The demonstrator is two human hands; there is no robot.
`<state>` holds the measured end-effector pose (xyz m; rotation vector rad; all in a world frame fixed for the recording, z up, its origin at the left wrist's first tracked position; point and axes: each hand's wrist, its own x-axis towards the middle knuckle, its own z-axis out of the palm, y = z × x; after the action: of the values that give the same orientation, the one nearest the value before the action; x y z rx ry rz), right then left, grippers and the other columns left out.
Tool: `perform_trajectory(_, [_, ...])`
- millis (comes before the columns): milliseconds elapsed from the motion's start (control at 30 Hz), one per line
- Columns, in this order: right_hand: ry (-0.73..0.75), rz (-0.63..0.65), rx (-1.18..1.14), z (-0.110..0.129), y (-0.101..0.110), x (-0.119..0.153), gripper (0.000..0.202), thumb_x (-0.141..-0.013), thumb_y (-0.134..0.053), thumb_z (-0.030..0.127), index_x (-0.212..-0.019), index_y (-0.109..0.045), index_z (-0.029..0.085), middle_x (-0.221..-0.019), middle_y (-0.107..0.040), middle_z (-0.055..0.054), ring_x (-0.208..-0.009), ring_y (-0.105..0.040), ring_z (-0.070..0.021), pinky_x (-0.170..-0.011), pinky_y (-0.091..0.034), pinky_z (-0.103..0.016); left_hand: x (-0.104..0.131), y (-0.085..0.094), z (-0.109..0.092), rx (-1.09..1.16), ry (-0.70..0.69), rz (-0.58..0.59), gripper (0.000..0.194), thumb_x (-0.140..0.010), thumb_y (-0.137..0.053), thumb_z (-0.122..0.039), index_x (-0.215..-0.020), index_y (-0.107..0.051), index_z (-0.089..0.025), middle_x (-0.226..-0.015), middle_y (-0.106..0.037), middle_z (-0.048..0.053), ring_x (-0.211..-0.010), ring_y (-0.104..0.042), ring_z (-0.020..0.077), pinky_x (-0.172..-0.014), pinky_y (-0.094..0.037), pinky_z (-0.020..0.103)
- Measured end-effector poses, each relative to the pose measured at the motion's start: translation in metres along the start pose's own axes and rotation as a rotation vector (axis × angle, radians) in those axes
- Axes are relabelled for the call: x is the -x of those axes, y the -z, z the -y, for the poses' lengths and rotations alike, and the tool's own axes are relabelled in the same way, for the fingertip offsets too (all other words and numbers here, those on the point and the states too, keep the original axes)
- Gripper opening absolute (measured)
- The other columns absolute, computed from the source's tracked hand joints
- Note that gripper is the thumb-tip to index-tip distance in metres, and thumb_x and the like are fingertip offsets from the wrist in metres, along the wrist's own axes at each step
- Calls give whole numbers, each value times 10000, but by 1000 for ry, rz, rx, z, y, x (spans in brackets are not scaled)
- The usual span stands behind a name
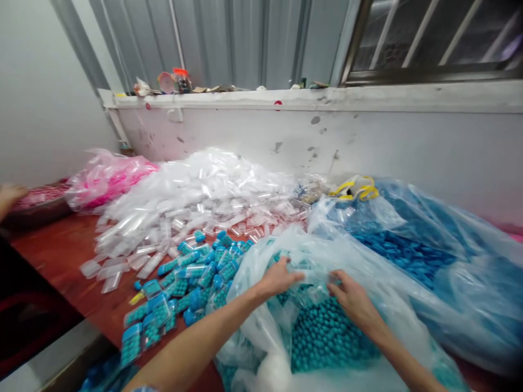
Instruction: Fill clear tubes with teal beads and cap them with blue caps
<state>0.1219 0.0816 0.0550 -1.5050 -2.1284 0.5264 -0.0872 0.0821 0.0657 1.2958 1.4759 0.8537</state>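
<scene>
My left hand (pixel 280 279): half-curled; blur hides any grip.
My right hand (pixel 352 295): fingers bent; I cannot tell its hold.
Teal beads (pixel 327 337): below both, inside the plastic bag (pixel 394 286).

You see smooth, glossy teal beads (pixel 327 337) in a crinkled, translucent plastic bag (pixel 392 272), shiny clear plastic containers (pixel 220 182), and ridged, metal-looking grey wall panels (pixel 249 43).

The left hand (pixel 281 279) is bare, its sleeve (pixel 145 389) bluish.
</scene>
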Motion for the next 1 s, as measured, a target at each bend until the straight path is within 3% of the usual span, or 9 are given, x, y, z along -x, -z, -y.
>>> perform_trajectory(100, [-10,-203,135,31,-8,4,445,-705,-507,189,-1148,-489,139,-1159,-528,-179,-1095,-484,-314,-906,-378,-429,-12,0,-5,238,168,-107,447,-727,-473,-544,-924,-524,-146,-512,-461,-49,-472,-482,131,-487,-407,252])
perform_trajectory(200, [70,-7,-43,67,-31,14,540,-729,-518,242,-1248,-396,157,-1215,-504,-160,-1116,-476,-292,-890,-407,-398,-17,-9,-7,324,187,-153,488,-797,-278,-589,-867,-481,-150,-509,-398,-66,-426,-445,103,-467,-400,238])
perform_trajectory(300, [16,165,-358,83,-48,17,416,-790,-417,219,-1200,-391,150,-933,-624,-91,-785,-607,-198,-679,-477,-304,-12,-20,-4,355,143,-197,472,-781,-317,-606,-816,-478,-164,-536,-412,-61,-468,-462,93,-499,-399,218])
perform_trajectory(433, [-177,375,-602,72,-46,16,130,-785,-344,165,-821,-469,164,-526,-508,35,-418,-475,-108,-444,-392,-218,5,-22,-1,161,-14,-124,326,-672,-575,-487,-639,-513,-169,-490,-407,-65,-467,-406,90,-485,-317,210])
perform_trajectory(500, [-189,513,-701,66,-38,19,80,-753,-357,143,-735,-425,182,-516,-478,53,-386,-437,-89,-427,-382,-209,13,-20,-2,-125,-209,-132,336,-715,-540,-436,-521,-477,-169,-465,-369,-61,-478,-362,90,-502,-276,219])
perform_trajectory(600, [-172,520,-704,63,-26,28,62,-725,-381,134,-722,-388,195,-577,-473,61,-401,-422,-72,-429,-382,-200,23,-20,-1,-454,-416,-140,398,-810,-408,-406,-494,-460,-171,-458,-338,-56,-480,-322,95,-515,-243,234])
perform_trajectory(800, [-195,676,-533,42,-3,38,44,-713,-417,168,-681,-422,196,-561,-460,54,-403,-420,-84,-395,-354,-197,9,-4,7,-615,-235,-212,453,-865,-295,-413,-525,-483,-179,-501,-459,-24,-522,-442,119,-531,-278,230])
perform_trajectory(867, [-218,593,-445,31,1,33,43,-734,-412,195,-719,-451,189,-558,-474,45,-406,-434,-98,-401,-368,-213,0,5,5,-651,-161,-255,433,-860,-318,-400,-532,-496,-181,-511,-491,-3,-546,-485,145,-534,-281,243])
perform_trajectory(1000, [-106,95,-261,23,-5,5,262,-774,-391,207,-1010,-489,149,-851,-612,-65,-766,-583,-186,-713,-474,-319,-11,8,-10,-706,-123,-378,329,-858,-350,-422,-759,-563,-192,-655,-598,28,-679,-565,185,-590,-332,256])
